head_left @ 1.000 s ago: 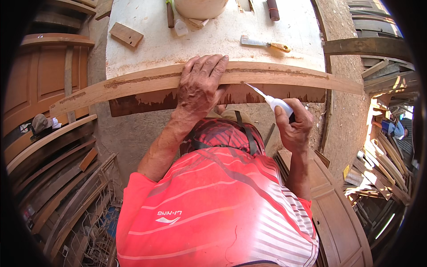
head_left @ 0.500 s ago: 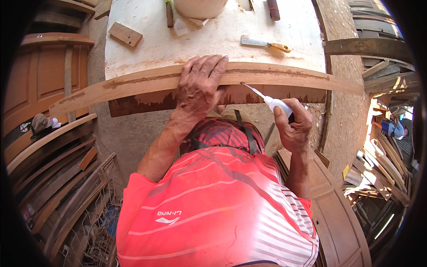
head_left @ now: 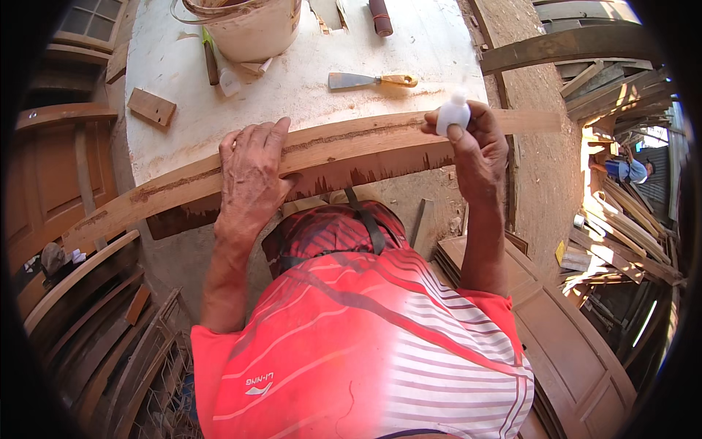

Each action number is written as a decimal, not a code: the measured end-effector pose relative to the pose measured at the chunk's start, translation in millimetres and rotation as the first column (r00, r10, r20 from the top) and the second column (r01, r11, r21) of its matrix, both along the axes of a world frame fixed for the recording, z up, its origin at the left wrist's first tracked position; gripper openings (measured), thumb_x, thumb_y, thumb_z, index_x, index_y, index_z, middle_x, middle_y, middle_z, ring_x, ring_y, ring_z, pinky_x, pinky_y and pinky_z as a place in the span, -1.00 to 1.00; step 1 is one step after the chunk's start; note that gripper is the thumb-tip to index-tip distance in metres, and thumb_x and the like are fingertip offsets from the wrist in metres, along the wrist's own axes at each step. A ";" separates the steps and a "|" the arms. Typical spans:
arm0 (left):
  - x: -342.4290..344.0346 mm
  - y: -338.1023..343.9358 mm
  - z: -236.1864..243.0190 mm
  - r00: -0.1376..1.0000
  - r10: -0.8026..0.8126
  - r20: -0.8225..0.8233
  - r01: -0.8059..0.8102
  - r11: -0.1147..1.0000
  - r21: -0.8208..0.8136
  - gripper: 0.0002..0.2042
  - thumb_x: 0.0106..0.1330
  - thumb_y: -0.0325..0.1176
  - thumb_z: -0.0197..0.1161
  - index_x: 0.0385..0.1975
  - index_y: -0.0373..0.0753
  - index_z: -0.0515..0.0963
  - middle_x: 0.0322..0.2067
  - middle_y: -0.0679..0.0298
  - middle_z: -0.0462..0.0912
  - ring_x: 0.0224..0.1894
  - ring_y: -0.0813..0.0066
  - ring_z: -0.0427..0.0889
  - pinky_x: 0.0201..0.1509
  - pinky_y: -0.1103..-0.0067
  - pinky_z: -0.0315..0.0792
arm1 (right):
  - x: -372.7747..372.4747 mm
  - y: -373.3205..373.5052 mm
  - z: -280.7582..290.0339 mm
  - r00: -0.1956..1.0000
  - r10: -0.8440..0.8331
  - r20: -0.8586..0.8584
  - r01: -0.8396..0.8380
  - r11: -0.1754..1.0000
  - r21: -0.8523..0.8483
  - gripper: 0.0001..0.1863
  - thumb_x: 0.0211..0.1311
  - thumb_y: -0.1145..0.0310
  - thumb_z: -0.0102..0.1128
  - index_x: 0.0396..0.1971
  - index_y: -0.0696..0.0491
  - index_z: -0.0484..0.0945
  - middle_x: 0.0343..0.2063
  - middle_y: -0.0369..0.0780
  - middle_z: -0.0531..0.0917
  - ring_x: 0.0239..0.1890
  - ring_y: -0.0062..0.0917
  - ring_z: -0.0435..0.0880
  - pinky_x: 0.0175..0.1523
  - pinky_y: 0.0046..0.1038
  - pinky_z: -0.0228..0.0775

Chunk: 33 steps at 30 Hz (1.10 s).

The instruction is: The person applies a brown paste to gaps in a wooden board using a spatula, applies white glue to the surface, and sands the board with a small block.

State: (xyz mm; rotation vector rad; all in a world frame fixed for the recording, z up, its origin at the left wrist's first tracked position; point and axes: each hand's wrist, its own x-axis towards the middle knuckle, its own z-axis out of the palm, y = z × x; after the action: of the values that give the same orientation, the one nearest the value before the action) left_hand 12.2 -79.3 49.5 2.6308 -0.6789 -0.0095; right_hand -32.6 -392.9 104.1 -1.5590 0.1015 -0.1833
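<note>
A long, slightly curved pale wooden strip (head_left: 349, 138) with a rough brown line along it lies across the front of the white work table (head_left: 183, 95), above a dark stained board (head_left: 344, 178). My left hand (head_left: 251, 168) is closed over the strip, left of centre. Near the strip's right part, my right hand (head_left: 475, 150) grips a small white squeeze bottle (head_left: 453, 117); its thin nozzle cannot be made out from this angle. A scraper with a wooden handle (head_left: 354, 80) lies just beyond the strip.
A white bucket (head_left: 248, 29), small wood block (head_left: 151, 107) and rolled brown item (head_left: 380, 17) are on the table. Door panels (head_left: 541, 322) lean at lower right; curved timbers (head_left: 80, 300) stand at left. A person in blue (head_left: 629, 170) is among stacked boards at far right.
The bottle rose from the strip's lower edge and now stands more upright in my right hand. My left hand moved leftward and lower in view; the whole view shifted.
</note>
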 end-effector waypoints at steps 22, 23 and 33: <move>-68.3 -5.0 -23.3 0.960 0.097 0.261 -0.113 0.992 0.047 -0.45 0.07 -0.46 0.54 0.12 -0.08 0.56 0.08 0.34 0.71 0.14 0.33 0.64 0.26 0.36 0.32 | 205.8 -195.3 -122.3 0.920 0.186 -0.344 -0.389 0.536 -0.749 -0.67 0.35 0.15 0.39 -0.03 0.05 0.70 -0.30 -0.29 0.74 -0.33 -0.65 0.61 -0.23 -0.45 0.46; -70.4 -6.4 -24.2 0.960 0.102 0.261 -0.116 0.992 0.042 -0.46 0.07 -0.46 0.54 0.11 -0.08 0.56 0.08 0.34 0.71 0.15 0.34 0.64 0.26 0.37 0.32 | 208.5 -196.6 -126.6 0.917 0.163 -0.364 -0.393 0.522 -0.757 -0.65 0.34 0.15 0.40 -0.01 0.05 0.71 -0.29 -0.28 0.75 -0.31 -0.65 0.62 -0.21 -0.48 0.48; -79.1 -6.1 -31.5 0.949 0.155 0.275 -0.170 0.985 0.031 -0.61 0.19 -0.40 0.42 0.05 -0.03 0.59 0.06 0.38 0.71 0.13 0.40 0.63 0.22 0.39 0.31 | 191.2 -198.7 -105.3 0.924 0.070 -0.377 -0.371 0.408 -0.834 -0.53 0.31 0.12 0.39 0.04 0.15 0.63 -0.22 -0.08 0.75 -0.14 -0.38 0.73 0.01 -0.32 0.55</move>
State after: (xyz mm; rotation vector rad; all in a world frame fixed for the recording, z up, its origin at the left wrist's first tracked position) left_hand -66.9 -85.4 18.0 2.7600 -0.5518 0.3945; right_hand 158.6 -591.7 -1.2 -2.6867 0.0036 0.2823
